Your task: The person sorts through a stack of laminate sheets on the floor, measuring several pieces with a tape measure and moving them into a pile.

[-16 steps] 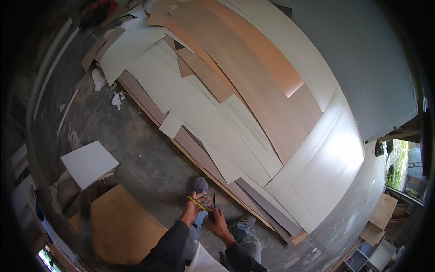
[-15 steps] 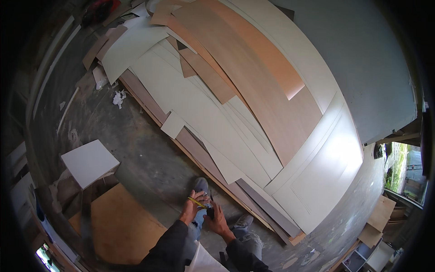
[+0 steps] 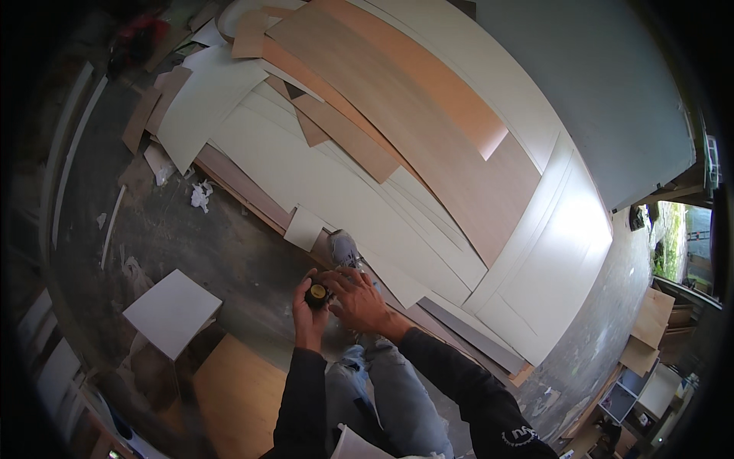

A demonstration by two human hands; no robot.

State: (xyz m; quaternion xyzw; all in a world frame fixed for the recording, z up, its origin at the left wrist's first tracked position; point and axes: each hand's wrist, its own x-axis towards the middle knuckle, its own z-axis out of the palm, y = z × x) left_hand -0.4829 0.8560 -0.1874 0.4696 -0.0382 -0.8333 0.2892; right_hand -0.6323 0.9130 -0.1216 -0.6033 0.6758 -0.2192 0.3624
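Note:
A black tape measure [image 3: 318,293] with a round yellow face sits in my left hand [image 3: 306,316], whose fingers curl around it. Over its right side reaches my right hand [image 3: 361,304], with fingers bent against the case; some fingertips are hidden. No drawn-out blade shows. Just beyond both hands lies a stack of white sheet panels [image 3: 344,195], and my grey shoe [image 3: 343,249] is at its near edge. A small white offcut [image 3: 304,228] lies on that edge, left of the shoe.
Brown veneer sheets [image 3: 428,145] lie across the stack. At the left stand a square white board [image 3: 173,313] and a tan plywood panel [image 3: 237,394]. Crumpled paper [image 3: 201,196] lies on the floor. A large grey panel [image 3: 612,99] rises at the far right. Shelving [image 3: 623,398] stands lower right.
My hands came together and moved up and left. The yellow blade stretched between them is gone from sight, and the tape measure now sits in my left hand. One foot stepped forward to the stack.

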